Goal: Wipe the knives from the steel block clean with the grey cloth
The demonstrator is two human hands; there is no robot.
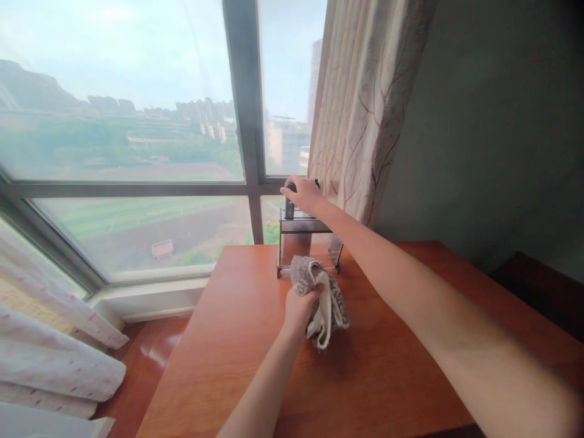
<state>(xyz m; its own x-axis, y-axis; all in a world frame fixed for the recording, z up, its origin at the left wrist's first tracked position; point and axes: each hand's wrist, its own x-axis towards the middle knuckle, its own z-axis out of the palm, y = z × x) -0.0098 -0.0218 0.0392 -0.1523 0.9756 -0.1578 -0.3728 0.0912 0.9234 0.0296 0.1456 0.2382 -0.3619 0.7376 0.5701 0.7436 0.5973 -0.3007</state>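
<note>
My left hand (300, 310) is closed round a bunched grey-and-white cloth (326, 304), held in front of a clear-sided stand (303, 230) with dark edges. The cloth hangs in loose folds above the tabletop. At the top of the stand, my right hand (306, 193) has its thumb and fingers closed on a black upright object (289, 210), whose kind I cannot make out. Another small black tip (317, 182) shows just behind that hand. My right forearm covers part of the stand's right side.
The stand rests near the far edge of a reddish-brown wooden table (219, 340). Beyond it are large windows (132, 237) with dark frames. A patterned curtain (360, 103) hangs behind the stand, and pale curtains (55, 353) hang at the lower left. A dark piece of furniture (538, 292) stands at right.
</note>
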